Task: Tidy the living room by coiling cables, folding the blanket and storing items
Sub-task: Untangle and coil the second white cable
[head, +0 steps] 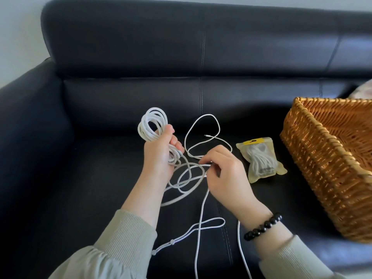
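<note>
Pouch point(252, 142) on sofa point(96, 178) seat holds bundled cord point(260, 160); basket point(322, 178) just right of it. Cable point(155, 112): left hand point(159, 156) fingers curled round coil, long axis up toward sofa back; tail loops across seat toward viewer; right hand point(227, 174) fingers pinch one strand.

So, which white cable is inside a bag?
The one in the yellowish pouch beside the basket; the coil in the left hand is bare.

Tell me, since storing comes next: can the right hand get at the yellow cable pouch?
Probably yes: the pouch lies uncovered on the sofa just beside the right hand, though it pinches white cable now.
</note>
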A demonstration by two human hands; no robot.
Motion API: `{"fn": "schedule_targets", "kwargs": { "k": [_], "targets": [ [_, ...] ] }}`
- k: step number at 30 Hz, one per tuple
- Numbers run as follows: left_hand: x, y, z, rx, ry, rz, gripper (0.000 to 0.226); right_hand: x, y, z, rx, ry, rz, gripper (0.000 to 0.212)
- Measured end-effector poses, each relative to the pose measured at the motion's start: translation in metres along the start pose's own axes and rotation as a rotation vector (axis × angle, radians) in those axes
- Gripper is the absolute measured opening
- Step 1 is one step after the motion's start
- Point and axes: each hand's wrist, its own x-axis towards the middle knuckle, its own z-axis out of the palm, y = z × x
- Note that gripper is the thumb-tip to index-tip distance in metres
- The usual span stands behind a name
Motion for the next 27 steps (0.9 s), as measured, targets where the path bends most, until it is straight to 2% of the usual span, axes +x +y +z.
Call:
{"fn": "schedule_targets", "kwargs": {
  "k": [3, 5, 7, 9, 12, 15, 17, 20, 24, 27],
  "targets": [
    [0.000, 0.003, -0.002, -0.107, -0.026, -0.057, 0.029, 0.000, -0.008, -0.002, 0.173, -0.059, 0.248, 0.028],
    [-0.002, 0.005, -0.003, -0.165, -0.079, -0.098, 0.028, 0.004, -0.005, -0.003, 0.258, -0.096, 0.452, 0.024],
    [-0.002, 0.005, -0.003, -0.168, -0.153, -0.113, 0.030, 0.009, -0.002, -0.003, 0.364, -0.157, 0.589, 0.030],
    [-0.004, 0.004, -0.002, -0.118, -0.227, -0.104, 0.032, 0.012, 0.000, -0.004, 0.453, -0.267, 0.651, 0.035],
    [-0.006, 0.002, -0.001, -0.053, -0.289, -0.081, 0.032, 0.012, 0.003, -0.006, 0.407, -0.422, 0.664, 0.025],
    [-0.006, 0.005, -0.003, 0.014, -0.313, -0.056, 0.032, 0.012, 0.009, -0.004, 0.326, -0.357, 0.721, 0.024],
    [-0.005, 0.007, -0.006, 0.154, -0.327, -0.014, 0.030, 0.014, 0.010, -0.004, 0.407, -0.227, 0.787, 0.025],
    [-0.004, 0.009, -0.011, 0.523, -0.363, 0.106, 0.028, 0.018, 0.012, -0.008, 0.657, -0.088, 0.844, 0.025],
    [-0.010, 0.009, -0.011, 1.047, -0.415, 0.153, 0.047, 0.020, 0.014, -0.016, 0.848, -0.092, 0.877, 0.025],
    [-0.013, 0.006, -0.009, 1.232, -0.422, 0.123, 0.036, 0.021, 0.016, -0.023, 1.027, -0.099, 0.884, 0.023]
  ]
}}
